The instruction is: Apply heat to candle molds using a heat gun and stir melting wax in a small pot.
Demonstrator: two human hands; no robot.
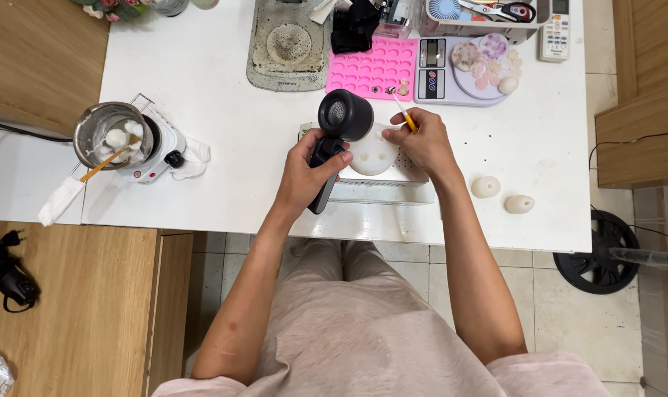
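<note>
Here we hold a black heat gun (pixel 339 129) over a white moulded piece (pixel 372 151) at the table's (pixel 216 95) near edge.

Our left hand (pixel 304 176) is wrapped round the gun's handle, its long axis slanting up-right, nozzle just left of the piece. Our right hand (pixel 424 143) pinches a yellow stick (pixel 404 114) and touches the piece's right side, so it is the nearer.

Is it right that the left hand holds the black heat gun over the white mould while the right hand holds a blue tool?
Not quite. The head view shows the left hand holding the black heat gun over the white mould, but the tool in the right hand is yellow, not blue.
</note>
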